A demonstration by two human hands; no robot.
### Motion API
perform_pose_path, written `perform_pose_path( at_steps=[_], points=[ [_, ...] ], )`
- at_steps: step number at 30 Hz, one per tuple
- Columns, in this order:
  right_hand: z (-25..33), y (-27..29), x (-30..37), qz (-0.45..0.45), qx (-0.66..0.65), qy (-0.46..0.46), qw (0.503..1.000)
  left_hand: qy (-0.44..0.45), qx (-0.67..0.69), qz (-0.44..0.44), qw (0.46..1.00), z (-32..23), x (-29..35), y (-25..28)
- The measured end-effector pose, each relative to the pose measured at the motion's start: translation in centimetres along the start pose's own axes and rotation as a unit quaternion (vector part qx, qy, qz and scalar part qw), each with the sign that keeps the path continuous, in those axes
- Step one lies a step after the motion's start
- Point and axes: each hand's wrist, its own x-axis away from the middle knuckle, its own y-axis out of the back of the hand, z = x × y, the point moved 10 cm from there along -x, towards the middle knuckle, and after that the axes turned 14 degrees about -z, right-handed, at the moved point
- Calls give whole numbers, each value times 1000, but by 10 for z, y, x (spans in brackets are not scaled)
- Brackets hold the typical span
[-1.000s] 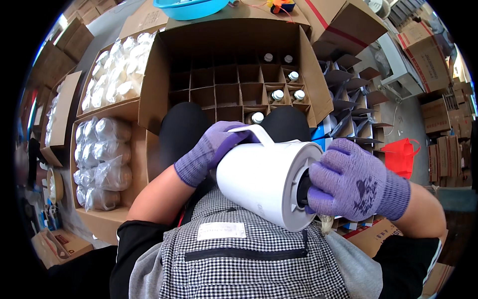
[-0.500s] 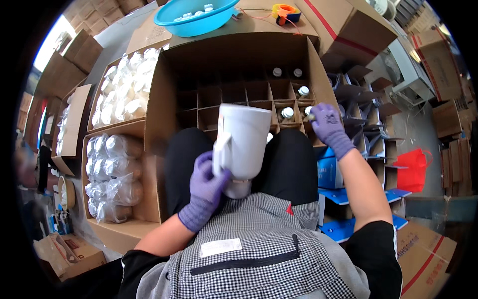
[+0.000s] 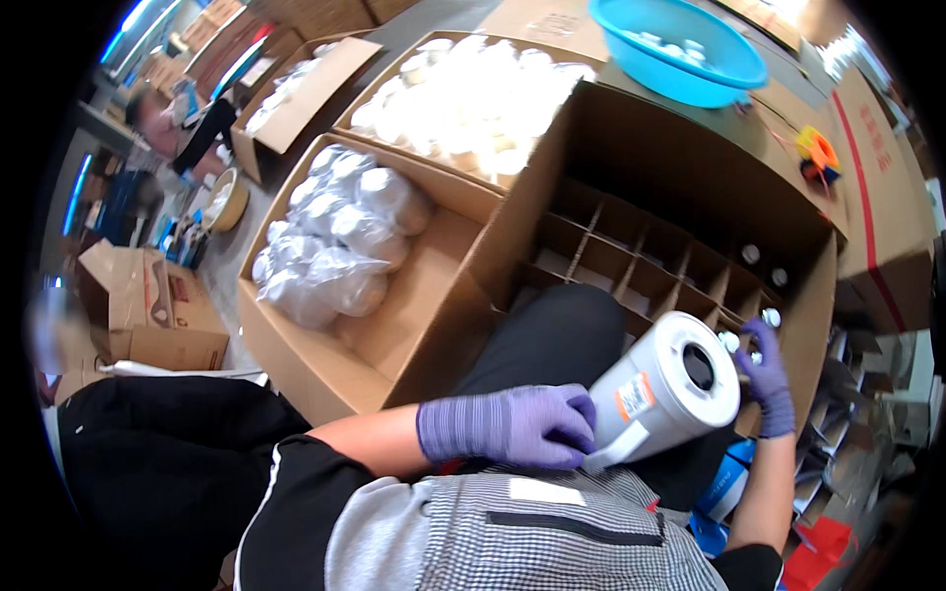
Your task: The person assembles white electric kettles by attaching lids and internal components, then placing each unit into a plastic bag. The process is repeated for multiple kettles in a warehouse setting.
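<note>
Where the person's dark-trousered lap meets it, a large brown cardboard box with a grid of cardboard dividers (image 3: 680, 212) stands open; a few of its far-right cells hold small items with round white tops, too small to tell more. To its left lies a shallower open cardboard box (image 3: 414, 295) carrying bundles of white cups wrapped in clear plastic (image 3: 335, 246), and behind that another carton packed with bare white cups (image 3: 473, 98), glaring under the light. A round blue plastic basin (image 3: 680, 44) sits on the cardboard at the top, with a small orange-and-yellow tape dispenser (image 3: 816, 153) further right.

Over the lap, just in front of the divider box, a white cylindrical jug with a handle and a round dark opening in its lid (image 3: 665, 394) is held tilted, lid end up and to the right. The left hand (image 3: 512, 426), in a purple knit glove, has its fingers curled around the jug's lower end by the handle. The right hand (image 3: 767, 374), gloved alike, reaches past the jug's lid into the box's right-hand cells; its fingers are bent down at a small white-topped piece (image 3: 771, 317), though whether they pinch it I cannot tell.
</note>
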Motion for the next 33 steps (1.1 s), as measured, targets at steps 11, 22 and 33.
perform_pose_path(
  at_steps=[11, 22, 33],
  points=[
    [304, -60, 11, 217, -8, 32, 976, 150, -228, -754, 597, 200, 205, 423],
    [303, -69, 8, 256, -4, 48, 966, 131, -338, -747, 557, 232, 276, 461],
    [411, -115, -59, 167, -209, 230, 936, -402, -298, -437, 748, -227, -43, 243]
  ],
)
